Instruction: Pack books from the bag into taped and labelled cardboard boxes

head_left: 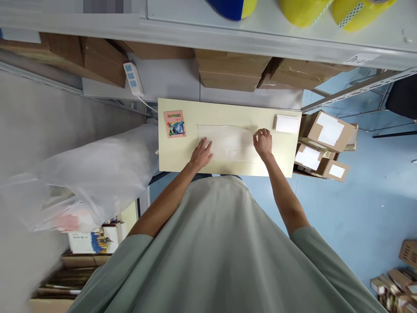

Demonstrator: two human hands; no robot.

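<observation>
A thin, pale, see-through sheet [231, 141] lies flat across the middle of the table; whether it is a bag or a single layer I cannot tell. My left hand [201, 154] rests on its left end with the fingers spread. At the sheet's right end, my right hand [263, 142] is curled, thumb and fingertips pinched at the edge. A pink booklet [175, 124] with a coloured picture lies left of the sheet. Beyond my right hand is a small white stack or box [287, 124].
The pale yellow table [224, 108] stands below a metal shelf [208, 32] with cardboard boxes [233, 69] and a power strip [133, 79]. A large plastic bag [107, 161] bulges at the left. Labelled cartons [327, 130] are piled against the table's right side.
</observation>
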